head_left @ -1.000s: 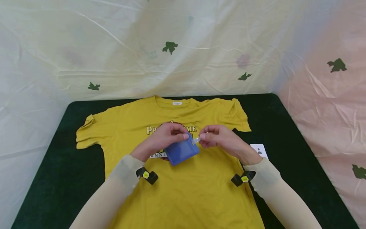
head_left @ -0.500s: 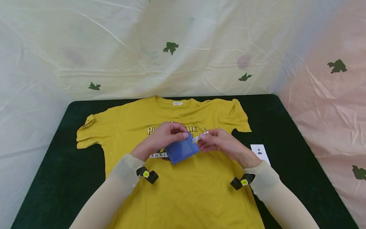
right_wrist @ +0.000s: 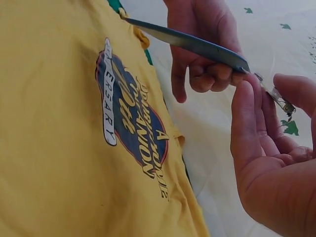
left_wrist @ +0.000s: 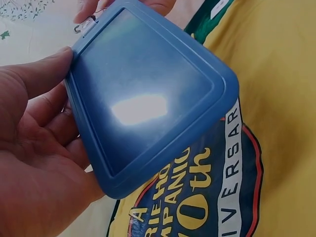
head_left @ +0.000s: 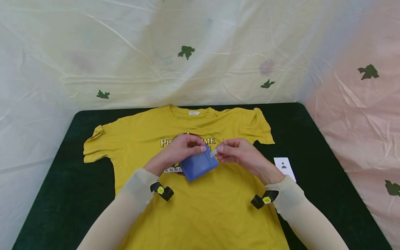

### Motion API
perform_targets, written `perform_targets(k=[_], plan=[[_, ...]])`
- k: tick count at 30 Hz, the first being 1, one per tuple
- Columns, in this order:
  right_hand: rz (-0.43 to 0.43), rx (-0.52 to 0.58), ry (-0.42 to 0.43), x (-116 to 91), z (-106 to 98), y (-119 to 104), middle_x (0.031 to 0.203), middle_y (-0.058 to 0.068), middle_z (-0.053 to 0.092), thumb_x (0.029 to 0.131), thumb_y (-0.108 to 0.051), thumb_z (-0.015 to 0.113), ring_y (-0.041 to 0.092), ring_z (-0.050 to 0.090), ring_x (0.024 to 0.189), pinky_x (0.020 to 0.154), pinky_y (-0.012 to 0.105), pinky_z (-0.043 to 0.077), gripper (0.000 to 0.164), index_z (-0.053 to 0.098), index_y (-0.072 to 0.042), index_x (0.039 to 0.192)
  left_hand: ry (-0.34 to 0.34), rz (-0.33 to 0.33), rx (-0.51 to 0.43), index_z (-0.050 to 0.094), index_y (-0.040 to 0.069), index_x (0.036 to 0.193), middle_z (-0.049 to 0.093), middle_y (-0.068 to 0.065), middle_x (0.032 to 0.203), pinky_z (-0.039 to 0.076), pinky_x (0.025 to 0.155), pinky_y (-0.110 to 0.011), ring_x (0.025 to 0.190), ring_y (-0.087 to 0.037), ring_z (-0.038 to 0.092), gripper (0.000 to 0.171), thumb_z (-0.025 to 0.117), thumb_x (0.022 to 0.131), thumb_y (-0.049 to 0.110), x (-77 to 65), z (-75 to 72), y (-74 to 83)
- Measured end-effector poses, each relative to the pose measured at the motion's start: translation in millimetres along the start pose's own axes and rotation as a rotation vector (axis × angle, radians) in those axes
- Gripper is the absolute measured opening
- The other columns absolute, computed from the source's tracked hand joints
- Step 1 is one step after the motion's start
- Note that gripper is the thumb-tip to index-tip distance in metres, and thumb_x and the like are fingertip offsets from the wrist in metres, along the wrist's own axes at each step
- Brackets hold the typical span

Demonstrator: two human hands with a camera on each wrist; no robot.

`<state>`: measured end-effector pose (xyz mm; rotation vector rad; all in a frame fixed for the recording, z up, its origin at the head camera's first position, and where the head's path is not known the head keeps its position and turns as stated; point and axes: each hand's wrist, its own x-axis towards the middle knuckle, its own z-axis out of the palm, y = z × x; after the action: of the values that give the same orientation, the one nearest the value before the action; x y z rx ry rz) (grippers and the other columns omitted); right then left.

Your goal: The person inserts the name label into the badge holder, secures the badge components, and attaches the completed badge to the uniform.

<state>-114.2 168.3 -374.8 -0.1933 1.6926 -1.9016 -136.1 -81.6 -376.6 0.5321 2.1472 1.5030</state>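
Note:
In the head view my left hand (head_left: 176,151) pinches a blue badge holder (head_left: 199,166) by its upper edge, thumb on the front. The holder is tilted above a yellow T-shirt (head_left: 197,211); its window (left_wrist: 143,79), seen in the left wrist view, catches a bright glare. A short clear strap (head_left: 214,152) joins the slotted end of the holder to a small metal badge clip (right_wrist: 286,106). My right hand (head_left: 240,154) pinches the strap and clip between thumb and fingers. The fingers partly cover the clip, and whether its pin or jaw is spread is too small to tell.
A white card (head_left: 283,166) with a dark person symbol lies on the dark green table (head_left: 315,166), right of the shirt, partly behind my right forearm. The shirt is spread flat, collar away from me. Pale sheeting (head_left: 218,80) with green patches hangs behind the table.
My right hand's fingers dip and open slightly, baring more of the clip, then close round it again. The badge holder tips a little and returns; the left hand stays nearly still.

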Motion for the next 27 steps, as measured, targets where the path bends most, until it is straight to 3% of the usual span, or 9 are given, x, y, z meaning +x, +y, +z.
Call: perform_targets(k=[8, 14, 17, 19, 22, 25, 27], plan=[[-0.013, -0.062, 0.079, -1.2, 4.4, 0.1, 0.094, 0.018, 0.068, 0.092, -0.021, 0.068, 0.025, 0.068, 0.085, 0.082, 0.039, 0.055, 0.030, 0.064, 0.008, 0.101, 0.024, -0.013, -0.035, 0.071, 0.011, 0.105, 0.070, -0.001, 0.098, 0.048, 0.077, -0.034, 0.087, -0.022, 0.060, 0.021, 0.067, 0.093, 0.028, 1.4, 0.4, -1.7], [-0.019, -0.035, 0.139, -2.1, 8.2, -0.2, 0.097, 0.019, 0.068, 0.092, -0.020, 0.069, 0.026, 0.069, 0.088, 0.083, 0.038, 0.055, 0.031, 0.064, 0.008, 0.103, 0.086, -0.063, -0.042, 0.071, 0.015, 0.111, 0.069, 0.000, 0.104, 0.050, 0.081, -0.037, 0.093, -0.021, 0.061, 0.026, 0.067, 0.092, 0.032, 1.9, 3.6, -2.5], [-0.027, -0.014, 0.152, -1.5, 9.5, 0.0, 0.096, 0.019, 0.068, 0.091, -0.021, 0.070, 0.025, 0.069, 0.088, 0.083, 0.039, 0.054, 0.032, 0.064, 0.008, 0.104, 0.135, -0.044, -0.027, 0.070, 0.014, 0.115, 0.069, 0.001, 0.107, 0.050, 0.082, -0.038, 0.096, -0.019, 0.062, 0.031, 0.067, 0.092, 0.035, 2.6, 6.6, -5.2], [-0.029, 0.005, 0.164, -0.8, 10.1, 0.4, 0.096, 0.018, 0.069, 0.090, -0.021, 0.071, 0.025, 0.069, 0.088, 0.084, 0.039, 0.054, 0.032, 0.064, 0.007, 0.103, 0.197, 0.000, -0.006, 0.068, 0.012, 0.118, 0.068, 0.001, 0.111, 0.049, 0.086, -0.038, 0.099, -0.018, 0.061, 0.035, 0.067, 0.092, 0.035, 3.4, 9.6, -7.9], [-0.033, 0.032, 0.189, 0.2, 10.9, 0.9, 0.097, 0.018, 0.069, 0.089, -0.022, 0.072, 0.025, 0.069, 0.089, 0.085, 0.038, 0.053, 0.033, 0.065, 0.007, 0.103, 0.351, 0.082, 0.036, 0.067, 0.011, 0.116, 0.065, 0.001, 0.112, 0.049, 0.090, -0.039, 0.103, -0.018, 0.061, 0.033, 0.068, 0.091, 0.033, 2.3, 15.9, -10.4], [-0.037, 0.056, 0.213, 1.0, 11.5, 2.0, 0.099, 0.018, 0.068, 0.088, -0.022, 0.074, 0.025, 0.069, 0.091, 0.086, 0.037, 0.053, 0.035, 0.065, 0.007, 0.105, 0.510, 0.137, 0.071, 0.069, 0.013, 0.105, 0.064, 0.001, 0.104, 0.051, 0.084, -0.035, 0.094, -0.016, 0.060, 0.023, 0.071, 0.090, 0.030, -2.5, 24.1, -10.0], [-0.035, 0.075, 0.222, 1.6, 11.5, 3.3, 0.101, 0.018, 0.068, 0.087, -0.022, 0.074, 0.025, 0.068, 0.093, 0.087, 0.037, 0.053, 0.036, 0.065, 0.007, 0.107, 0.566, 0.145, 0.097, 0.070, 0.015, 0.098, 0.063, 0.004, 0.097, 0.052, 0.078, -0.033, 0.086, -0.014, 0.059, 0.017, 0.072, 0.089, 0.029, -6.3, 30.2, -9.4]])
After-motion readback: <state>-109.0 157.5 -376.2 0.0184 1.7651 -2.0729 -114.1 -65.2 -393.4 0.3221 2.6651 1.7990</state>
